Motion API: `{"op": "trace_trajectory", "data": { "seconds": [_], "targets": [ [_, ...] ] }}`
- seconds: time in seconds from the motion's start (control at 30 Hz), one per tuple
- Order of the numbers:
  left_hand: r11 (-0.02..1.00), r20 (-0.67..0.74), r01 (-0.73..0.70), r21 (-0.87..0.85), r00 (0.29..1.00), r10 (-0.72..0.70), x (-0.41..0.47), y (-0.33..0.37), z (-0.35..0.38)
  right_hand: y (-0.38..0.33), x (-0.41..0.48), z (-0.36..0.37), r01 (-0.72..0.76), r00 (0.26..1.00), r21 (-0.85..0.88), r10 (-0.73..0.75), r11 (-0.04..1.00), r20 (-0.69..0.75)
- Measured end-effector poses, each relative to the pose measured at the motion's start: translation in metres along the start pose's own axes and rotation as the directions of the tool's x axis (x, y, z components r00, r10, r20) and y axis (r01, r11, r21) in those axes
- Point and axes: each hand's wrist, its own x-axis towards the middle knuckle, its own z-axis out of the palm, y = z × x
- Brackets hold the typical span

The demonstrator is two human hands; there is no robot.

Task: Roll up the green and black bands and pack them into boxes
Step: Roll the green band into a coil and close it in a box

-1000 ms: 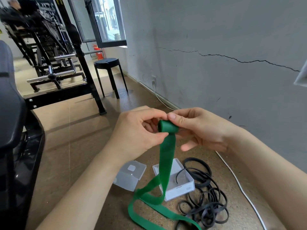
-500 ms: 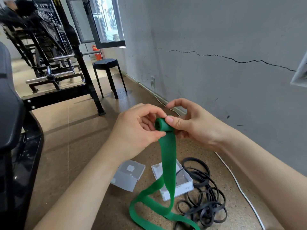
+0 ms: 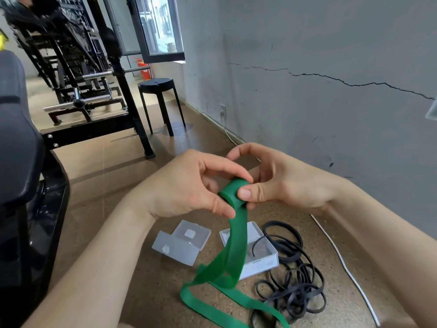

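Left hand (image 3: 189, 185) & right hand (image 3: 279, 181) both pinched the rolled end of the green band (image 3: 233, 194); roll's core hidden by fingertips. Its tail hung over an open clear box (image 3: 257, 252), partly covering it. Black band (image 3: 293, 280) lay tangled on floor beside the box, ends cut off at the frame's bottom edge.

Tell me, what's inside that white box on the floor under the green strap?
The white box looks open, with one end of the black band curling into it. The hanging green band covers its left part, so anything there is hidden.
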Motion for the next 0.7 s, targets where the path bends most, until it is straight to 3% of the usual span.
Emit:
{"op": "trace_trajectory", "data": {
  "seconds": [0.13,0.2,0.27,0.3,0.37,0.43,0.57,0.7],
  "targets": [
    [0.995,-0.163,-0.092,-0.043,0.983,0.084,0.001,0.001,0.004,0.007,0.007,0.001,-0.067,0.998,0.214,0.062,0.974,0.034],
    [0.991,-0.267,-0.121,-0.053,0.958,0.103,0.002,0.001,0.003,0.009,0.008,0.005,-0.099,0.994,0.193,0.09,0.976,0.054],
    [0.994,-0.328,-0.104,-0.02,0.94,0.092,0.003,0.001,0.003,0.007,0.007,0.013,-0.04,0.999,-0.086,0.041,0.995,0.009],
    [0.995,-0.352,-0.095,-0.012,0.932,0.085,0.003,-0.001,0.002,0.006,0.007,0.017,0.011,0.998,-0.311,-0.029,0.95,-0.053],
    [0.995,-0.397,-0.098,-0.025,0.914,0.08,0.003,-0.002,0.0,0.006,0.007,0.023,0.032,0.958,-0.654,-0.209,0.756,-0.195],
    [0.995,-0.437,-0.099,-0.022,0.896,0.079,0.002,-0.004,-0.003,0.005,0.006,0.027,0.005,0.917,-0.75,-0.302,0.662,-0.26],
    [0.994,-0.438,-0.062,0.089,0.894,0.095,0.002,-0.005,-0.002,0.002,0.006,0.023,-0.046,0.926,-0.742,-0.251,0.669,-0.284],
    [0.905,-0.375,-0.001,0.425,0.91,0.177,0.007,-0.008,0.004,-0.002,0.001,0.01,-0.029,0.965,-0.484,-0.102,0.875,-0.242]
  ]
}}
